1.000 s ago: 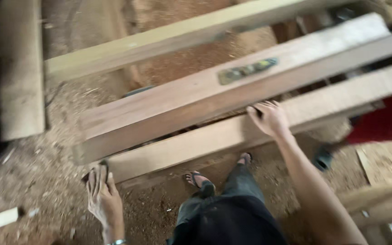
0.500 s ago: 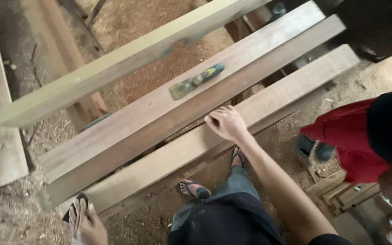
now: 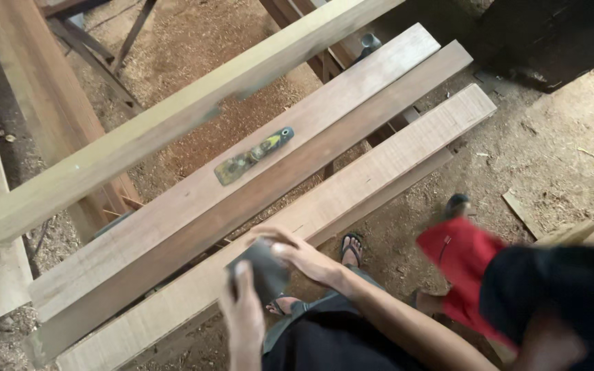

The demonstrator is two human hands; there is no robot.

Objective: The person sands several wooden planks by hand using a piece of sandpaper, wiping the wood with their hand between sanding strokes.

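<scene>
Both hands, left hand (image 3: 245,312) and right hand (image 3: 304,255), are gripping a dark grey floppy sheet (image 3: 262,271) over the long pale wooden plank (image 3: 352,185); the sheet is probably going to slip; the yellow-handled scraper (image 3: 252,156) is lying nearby.

no packages, labels, signs or screens visible

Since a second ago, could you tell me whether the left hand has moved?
Yes. The left hand has come up from the sawdust floor to the nearest plank, meeting the right hand on a grey sheet.
</scene>
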